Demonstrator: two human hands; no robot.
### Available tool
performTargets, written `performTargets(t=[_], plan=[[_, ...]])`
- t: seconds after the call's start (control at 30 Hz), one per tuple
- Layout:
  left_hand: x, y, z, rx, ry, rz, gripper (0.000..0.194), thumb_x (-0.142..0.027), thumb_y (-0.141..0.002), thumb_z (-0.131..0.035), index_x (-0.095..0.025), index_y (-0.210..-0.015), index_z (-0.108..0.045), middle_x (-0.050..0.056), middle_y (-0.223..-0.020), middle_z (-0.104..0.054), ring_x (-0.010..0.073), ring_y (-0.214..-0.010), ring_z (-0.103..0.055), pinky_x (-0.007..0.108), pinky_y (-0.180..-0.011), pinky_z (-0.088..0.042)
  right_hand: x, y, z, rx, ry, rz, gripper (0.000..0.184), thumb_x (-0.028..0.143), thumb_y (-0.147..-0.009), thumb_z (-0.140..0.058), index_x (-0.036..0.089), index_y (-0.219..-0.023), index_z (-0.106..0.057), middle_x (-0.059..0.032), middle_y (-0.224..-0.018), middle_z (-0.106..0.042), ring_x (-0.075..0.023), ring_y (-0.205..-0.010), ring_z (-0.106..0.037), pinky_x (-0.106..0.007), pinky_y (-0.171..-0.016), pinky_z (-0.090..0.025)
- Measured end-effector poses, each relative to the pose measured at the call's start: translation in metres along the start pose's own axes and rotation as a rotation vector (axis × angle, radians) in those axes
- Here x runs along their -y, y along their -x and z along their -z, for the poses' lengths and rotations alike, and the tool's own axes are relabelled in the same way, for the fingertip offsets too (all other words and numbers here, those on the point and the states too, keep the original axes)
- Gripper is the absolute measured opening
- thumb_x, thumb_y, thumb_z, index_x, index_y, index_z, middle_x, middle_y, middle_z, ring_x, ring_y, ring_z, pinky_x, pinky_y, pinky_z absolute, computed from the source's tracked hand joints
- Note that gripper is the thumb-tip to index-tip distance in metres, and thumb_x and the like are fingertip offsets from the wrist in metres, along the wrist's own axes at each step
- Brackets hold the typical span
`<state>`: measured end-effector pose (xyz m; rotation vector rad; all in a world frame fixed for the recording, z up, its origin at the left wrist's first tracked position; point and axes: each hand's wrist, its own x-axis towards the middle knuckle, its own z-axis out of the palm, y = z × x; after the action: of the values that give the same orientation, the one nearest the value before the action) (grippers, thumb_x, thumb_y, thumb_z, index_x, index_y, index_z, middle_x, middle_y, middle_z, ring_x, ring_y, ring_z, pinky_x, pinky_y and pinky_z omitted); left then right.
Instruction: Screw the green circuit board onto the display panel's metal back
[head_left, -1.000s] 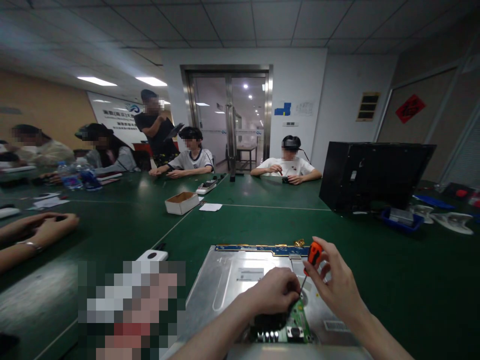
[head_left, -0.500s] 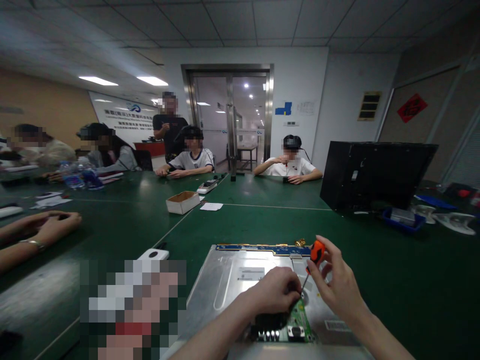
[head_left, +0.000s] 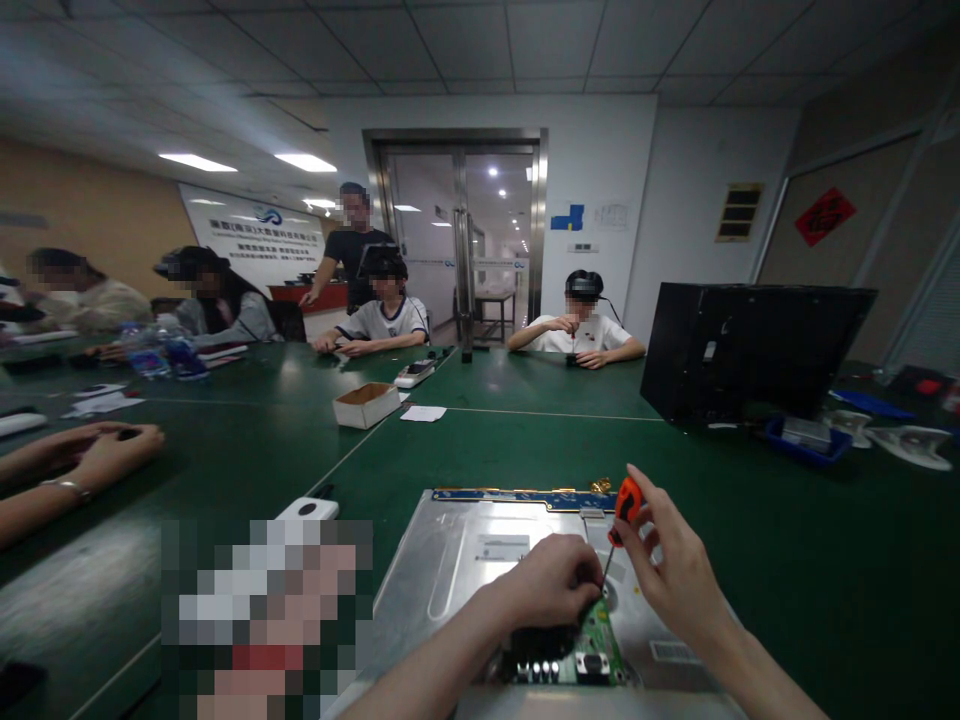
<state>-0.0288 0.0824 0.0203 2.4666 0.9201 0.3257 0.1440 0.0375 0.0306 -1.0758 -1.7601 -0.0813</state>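
Observation:
My right hand point(head_left: 679, 560) grips an orange-and-black screwdriver point(head_left: 627, 505) by its handle. The thin shaft slants down and left to the upper corner of a green circuit board point(head_left: 600, 635). At that tip, the curled fingers of my left hand point(head_left: 551, 580) are pinched together; what lies between them is hidden. Under both hands is a flat silver metal panel point(head_left: 427, 580), apparently the back of a display. A narrow blue circuit strip point(head_left: 495, 496) runs along its far edge, with a gold-coloured bit point(head_left: 601, 485) by its right part.
On the green table point(head_left: 510, 450), a small open box point(head_left: 366, 406) stands ahead. A black monitor-like casing point(head_left: 750, 350) and a blue tray point(head_left: 806, 440) are to the right. Another person's hands point(head_left: 112, 455) rest at left, near a white device point(head_left: 307, 510). Several people sit across.
The screwdriver handle has turned and tipped slightly left in my right hand's fingers. My left hand stays put. Behind, the standing person has shifted and lowered an arm.

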Motion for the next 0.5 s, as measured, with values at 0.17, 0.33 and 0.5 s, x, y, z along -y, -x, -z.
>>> performTargets(t=[0.17,0.33,0.5], plan=[[0.0007,0.0003,-0.0003,0.001,0.013,-0.005,0.013,-0.011,-0.079,-0.064,-0.016,-0.088,-0.074,0.003,-0.082,-0.071,0.0169,-0.071,-0.061,0.024,-0.068,-0.045,-0.0043,0.0045,-0.0024,0.001,-0.003,-0.066,0.047,0.033,-0.1,-0.044,0.018,-0.144,-0.035,-0.0027,-0.077,-0.064,-0.0149,-0.049,-0.059,-0.025,-0.041,-0.049],[0.0003,0.0014,0.0002,-0.004,0.011,0.0,0.014,-0.011,-0.08,-0.066,-0.015,-0.091,-0.074,0.004,-0.084,-0.071,0.0169,-0.071,-0.061,0.023,-0.067,-0.044,-0.0077,0.0059,-0.0041,-0.059,0.034,-0.065,0.043,0.047,-0.097,-0.052,0.019,-0.128,-0.042,-0.0038,-0.082,-0.064,-0.0129,-0.046,-0.057,-0.024,-0.039,-0.048],[0.0018,0.0009,-0.001,0.004,-0.001,0.007,0.016,-0.011,-0.079,-0.064,-0.016,-0.091,-0.074,0.004,-0.084,-0.072,0.0173,-0.072,-0.061,0.024,-0.068,-0.045,-0.0055,0.0022,-0.0016,-0.079,0.058,-0.011,0.034,0.043,-0.098,-0.052,0.021,-0.124,-0.048,-0.0047,-0.091,-0.06,-0.0111,-0.052,-0.056,-0.024,-0.043,-0.049]])
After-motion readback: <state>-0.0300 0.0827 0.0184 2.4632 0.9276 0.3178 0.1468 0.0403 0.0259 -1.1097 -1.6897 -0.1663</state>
